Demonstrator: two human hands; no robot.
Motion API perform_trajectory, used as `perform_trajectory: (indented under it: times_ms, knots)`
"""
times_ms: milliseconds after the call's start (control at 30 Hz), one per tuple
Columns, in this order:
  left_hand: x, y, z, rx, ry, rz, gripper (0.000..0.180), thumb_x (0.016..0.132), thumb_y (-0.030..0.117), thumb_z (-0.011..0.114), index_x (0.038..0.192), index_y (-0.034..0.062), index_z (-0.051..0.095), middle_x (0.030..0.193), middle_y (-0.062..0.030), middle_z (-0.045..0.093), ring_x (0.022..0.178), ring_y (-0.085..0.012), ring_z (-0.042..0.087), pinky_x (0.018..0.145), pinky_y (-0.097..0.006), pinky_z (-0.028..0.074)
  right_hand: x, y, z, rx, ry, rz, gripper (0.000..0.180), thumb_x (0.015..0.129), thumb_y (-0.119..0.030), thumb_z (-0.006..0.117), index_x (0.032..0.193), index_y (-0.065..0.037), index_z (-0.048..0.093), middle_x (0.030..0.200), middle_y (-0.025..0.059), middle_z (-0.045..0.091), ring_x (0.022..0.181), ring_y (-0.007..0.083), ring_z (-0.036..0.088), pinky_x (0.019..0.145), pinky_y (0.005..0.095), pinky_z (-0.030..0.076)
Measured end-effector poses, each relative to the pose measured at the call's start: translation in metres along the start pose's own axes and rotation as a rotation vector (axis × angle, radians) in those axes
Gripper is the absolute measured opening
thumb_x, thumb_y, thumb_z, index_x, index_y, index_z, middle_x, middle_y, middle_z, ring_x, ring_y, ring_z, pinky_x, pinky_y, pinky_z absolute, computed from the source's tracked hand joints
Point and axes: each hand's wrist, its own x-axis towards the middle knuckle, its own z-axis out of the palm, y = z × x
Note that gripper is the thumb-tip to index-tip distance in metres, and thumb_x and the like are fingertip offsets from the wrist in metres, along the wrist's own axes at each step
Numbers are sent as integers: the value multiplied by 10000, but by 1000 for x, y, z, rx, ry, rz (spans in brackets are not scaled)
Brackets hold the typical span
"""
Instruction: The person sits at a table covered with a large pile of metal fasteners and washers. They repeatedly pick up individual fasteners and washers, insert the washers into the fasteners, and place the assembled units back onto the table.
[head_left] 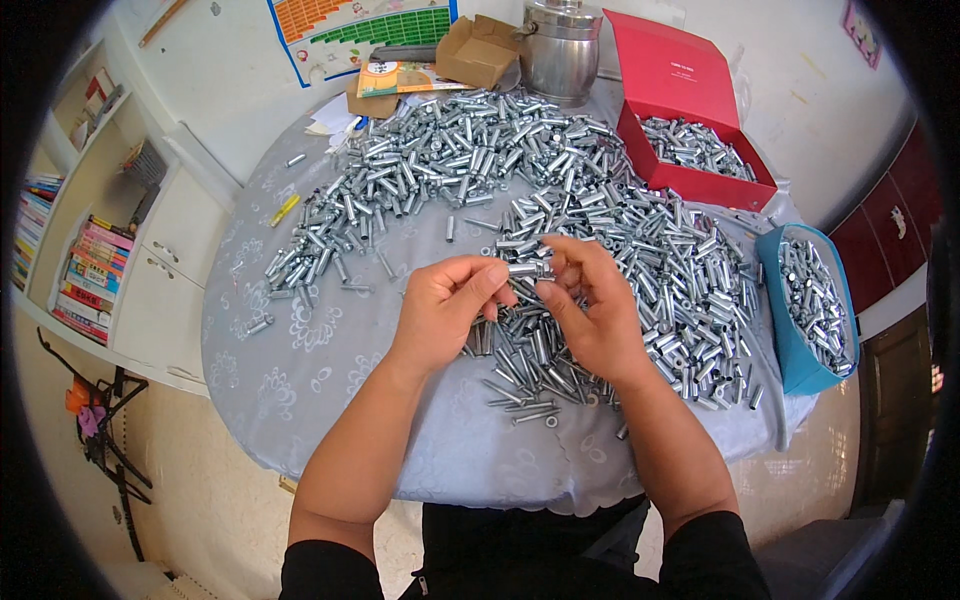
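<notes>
Over the middle of the table, both my hands meet at a small silver metal sleeve, which lies level between their fingertips. My left hand is closed, with thumb and forefinger pinched at its left end. My right hand grips the right end between thumb and curled fingers. Whether a bolt sits inside the sleeve is too small to make out. Below and around my hands spreads a heap of like metal sleeves and bolts, partly hidden by my fingers. Another large heap of sleeves lies farther back.
A red box with its lid raised and a blue fabric bin, both filled with metal pieces, stand at right. A metal canister and cardboard box are at the back. A yellow tool lies on the grey tablecloth.
</notes>
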Motion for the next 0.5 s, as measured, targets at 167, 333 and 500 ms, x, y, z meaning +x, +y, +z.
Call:
perform_trajectory:
  times_ms: [167, 333, 500]
  knots:
    - [0, 0, 3, 18, 14, -1, 235, 969, 196, 640, 1063, -15, 684, 829, -55, 691, 670, -64, 570, 582, -182, 451, -2, 12, -7, -51, -34, 205, 213, 904, -74, 690, 1110, -24, 666, 861, 50, 633, 679, 100, 563, 614, 247, 459]
    - [2, -2, -1, 81, 29, -29, 231, 963, 187, 647, 1061, -19, 684, 828, -55, 690, 673, -69, 571, 596, -188, 468, 0, 5, -4, 18, 3, 120, 170, 919, -112, 688, 1067, -27, 690, 809, 33, 643, 642, 72, 548, 575, 216, 441]
    - [1, -3, 0, 68, 25, -26, 264, 957, 224, 658, 1046, -20, 704, 806, -36, 695, 670, -58, 558, 609, -200, 455, -2, -1, -4, 117, -13, 364, 198, 931, -133, 684, 1083, -6, 676, 803, 21, 658, 594, 45, 533, 526, 206, 424]
